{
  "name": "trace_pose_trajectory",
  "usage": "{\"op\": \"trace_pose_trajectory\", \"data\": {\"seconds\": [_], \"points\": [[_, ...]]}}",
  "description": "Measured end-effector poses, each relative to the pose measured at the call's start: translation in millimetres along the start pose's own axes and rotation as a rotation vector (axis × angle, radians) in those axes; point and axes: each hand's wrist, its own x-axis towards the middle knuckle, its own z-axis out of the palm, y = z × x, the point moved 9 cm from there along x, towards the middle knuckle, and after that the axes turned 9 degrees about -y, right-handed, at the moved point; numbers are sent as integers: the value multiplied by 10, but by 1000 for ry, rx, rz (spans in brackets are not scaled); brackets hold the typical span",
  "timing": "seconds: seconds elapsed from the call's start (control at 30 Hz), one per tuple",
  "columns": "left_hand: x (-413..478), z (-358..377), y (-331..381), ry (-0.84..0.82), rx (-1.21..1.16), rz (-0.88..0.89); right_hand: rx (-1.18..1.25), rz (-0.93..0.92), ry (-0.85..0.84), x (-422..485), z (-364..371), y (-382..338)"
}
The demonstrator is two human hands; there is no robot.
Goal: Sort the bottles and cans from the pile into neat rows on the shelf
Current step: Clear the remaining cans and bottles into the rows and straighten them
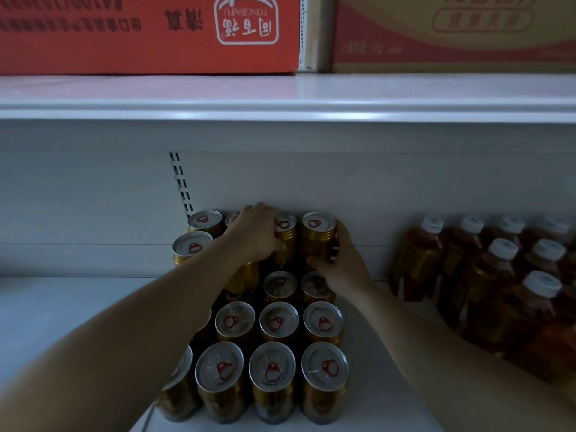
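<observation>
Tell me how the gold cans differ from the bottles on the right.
The cans have flat silver tops with red pull rings; the bottles have white screw caps. The cans are opaque gold; the bottles are clear, showing amber drink. The cans look shorter than the bottles. The left hand and right hand grip cans at the back; neither touches the bottles. Both stand upright in rows on one white shelf.

Upper shelf (280, 98): white metal, spanning the full width, with a bright strip of light along its front lip. On it stand a red carton (124, 42) at left, its "TONGBAIFU" print upside down, and a tan-and-red carton (452, 42) just beside it at right. Below is a white back panel (389, 169) with a slotted upright (180, 182). The lower shelf deck (62, 307) is white. Lighting under the upper shelf is dim.
</observation>
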Motion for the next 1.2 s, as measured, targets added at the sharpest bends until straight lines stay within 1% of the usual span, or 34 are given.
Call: {"op": "trace_pose_trajectory", "data": {"seconds": [0.17,0.27,0.3,0.37,0.4,0.47,0.57,0.63,0.7,0.77,0.83,0.93,1.03,1.1,1.2], "points": [[24,43,28,-55,23,-6,-32,22,-28,23,3,22],[-14,-47,-27,-58,-118,9,-34,46,-43,20,17,19],[-43,-101,-72,-42,-126,3,-29,35,-33,26,5,-5],[-90,-125,-221,-60,-13,-51,-44,8,5,50,-35,-58],[-106,-82,-303,-103,38,-79,-54,5,14,63,-40,-76],[-131,62,-406,-192,54,-98,-77,20,17,80,-25,-80],[-174,77,-374,-160,64,-92,-142,36,15,83,-5,-73],[-200,68,-345,-155,66,-98,-176,74,-4,79,-4,-76],[-229,58,-343,-169,47,-90,-206,93,10,71,-50,-135],[-260,14,-358,-163,18,-71,-291,63,52,57,-126,-306],[-337,-91,-395,-114,-43,-61,-414,-23,66,55,-158,-579],[-517,-133,-576,-66,-188,-67,-575,-148,-34,98,16,-1003],[-797,-183,-805,-12,-266,-101,-639,-166,-182,166,379,-1303],[-1020,-235,-993,16,-271,-139,-653,-190,-250,179,666,-1517],[-1389,-222,-1518,35,-249,-255,-664,-212,-296,166,1138,-1808]]}}
